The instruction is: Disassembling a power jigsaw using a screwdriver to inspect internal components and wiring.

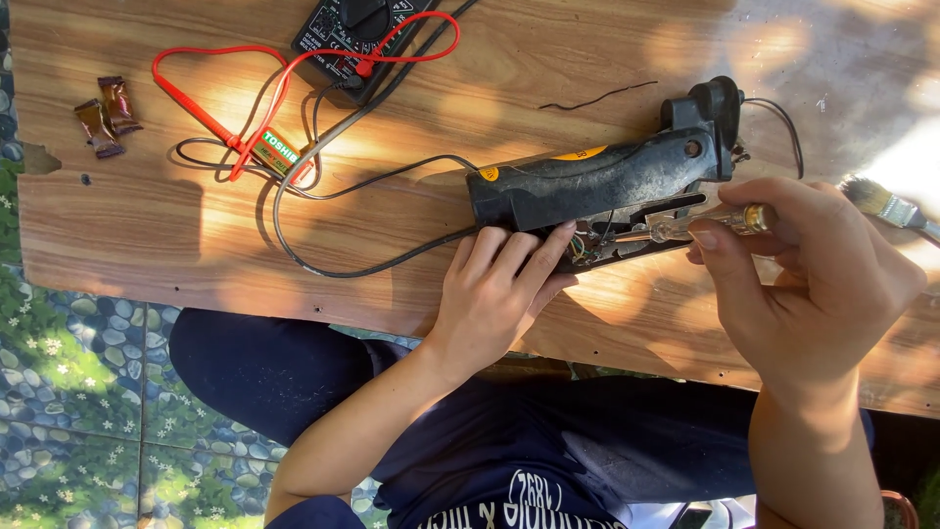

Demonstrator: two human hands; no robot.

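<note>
— Where is everything sitting right now?

— A black power tool (597,181) lies on its side near the desk's near edge, right of the middle, its casing open along the underside so that wiring shows. The left hand (494,294) lies against that lower side, fingers pressed together and flat to steady the body. The right hand (813,269) pinches a clear-handled screwdriver (720,223) between thumb and fingers, the shaft running leftward into the open cavity.

— What would make this step go well, in your view?

— I'd judge the main thing is keeping the shaft square to the screw or contact it meets; the tip itself is hidden among the wires, so I can't tell what it touches. Firm pressure from the bracing hand should stop the body rolling. Those fingertips lie very near the exposed wires, so I'd keep them clear of the tip.

— Anything nearby to mind?

— The tool's black cord (323,245) loops toward the left side of the desk. At the far edge a black multimeter (357,34) sits with red leads (245,98) curling around a small green battery (279,152). Two wrapped sweets (108,113) lie by the far left corner, and a paintbrush (886,206) rests at the right edge, just beside the working hand. A thin loose wire (597,96) lies beyond the tool.
</note>
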